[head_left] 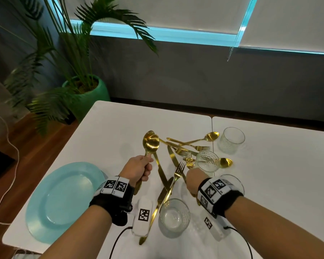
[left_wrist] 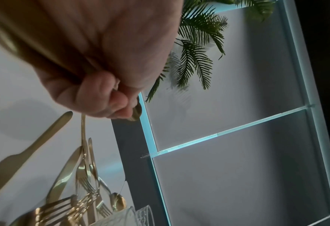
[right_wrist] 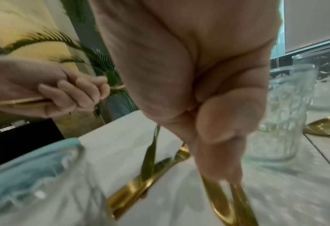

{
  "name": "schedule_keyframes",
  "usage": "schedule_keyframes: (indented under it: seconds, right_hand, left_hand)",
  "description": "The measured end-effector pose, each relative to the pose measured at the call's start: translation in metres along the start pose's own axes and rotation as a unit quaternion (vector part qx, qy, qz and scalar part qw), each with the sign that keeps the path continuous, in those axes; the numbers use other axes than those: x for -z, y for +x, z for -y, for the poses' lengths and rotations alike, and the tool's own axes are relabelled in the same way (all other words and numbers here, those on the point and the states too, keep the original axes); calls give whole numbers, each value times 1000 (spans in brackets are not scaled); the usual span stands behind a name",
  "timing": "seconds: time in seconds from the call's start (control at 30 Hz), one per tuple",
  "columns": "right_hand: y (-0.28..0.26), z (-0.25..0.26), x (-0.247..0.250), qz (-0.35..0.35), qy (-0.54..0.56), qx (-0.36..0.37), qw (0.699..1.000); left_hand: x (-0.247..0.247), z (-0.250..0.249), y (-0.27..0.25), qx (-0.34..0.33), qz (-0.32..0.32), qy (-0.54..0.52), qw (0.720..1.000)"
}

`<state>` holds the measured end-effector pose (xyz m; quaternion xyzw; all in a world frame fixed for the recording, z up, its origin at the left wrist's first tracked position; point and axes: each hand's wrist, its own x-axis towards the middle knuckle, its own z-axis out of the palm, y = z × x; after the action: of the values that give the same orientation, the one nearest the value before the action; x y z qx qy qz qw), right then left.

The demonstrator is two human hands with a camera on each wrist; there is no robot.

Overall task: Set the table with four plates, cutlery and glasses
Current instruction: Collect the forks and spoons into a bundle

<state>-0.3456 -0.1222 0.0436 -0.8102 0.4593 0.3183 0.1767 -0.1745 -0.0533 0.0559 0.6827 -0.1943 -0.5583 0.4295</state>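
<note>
My left hand (head_left: pixel 145 170) (left_wrist: pixel 110 99) grips the handles of two gold spoons (head_left: pixel 151 143), their bowls raised above the white table (head_left: pixel 110 131). My right hand (head_left: pixel 192 181) (right_wrist: pixel 218 122) holds two gold forks (head_left: pixel 189 162) by their handles (right_wrist: pixel 225 206), just in front of a clear glass (head_left: pixel 207 161). Between the hands lies a loose pile of gold knives (head_left: pixel 162 171), a fork (head_left: pixel 178 174) and spoons (head_left: pixel 211 136). Light-blue plates (head_left: pixel 64 200) sit stacked at the near left. More glasses stand at the far right (head_left: pixel 231 140) and near me (head_left: pixel 174 215).
A white tagged box (head_left: pixel 143 215) with a black cable lies by my left wrist. A seam (head_left: pixel 211 128) splits the table in two. A potted palm (head_left: pixel 86 90) stands off the far left corner. A further glass (head_left: pixel 236 181) is partly hidden behind my right wrist.
</note>
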Motion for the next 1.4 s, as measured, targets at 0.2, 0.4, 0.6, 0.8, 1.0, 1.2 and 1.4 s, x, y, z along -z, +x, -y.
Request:
schedule_keyframes:
  seconds: [0.2,0.4,0.6,0.8,1.0,1.2,1.4]
  right_hand:
    - [25,2,-22,24,-62,-13,998]
    - [35,-6,-31,7,-45,-20,999]
    - [18,-5,-13,-9,7,-10,1000]
    - [-2,-13,24,-27,295,55,953]
    - [15,-1,55,68,410,166,894]
    - [30,16,50,62,343,166,923]
    - [35,7,32,47,190,97,976]
  left_hand:
    - [6,10,6,5,-16,43,999]
    - [8,17,10,22,-2,39,999]
    - [1,17,13,18,9,7,1000]
    - [-9,7,14,-7,23,-38,999]
    - [-22,3,16,-18,63,-62,996]
    - [-21,9,19,-24,71,-15,997]
    - [-10,7,20,-16,5,14,1000]
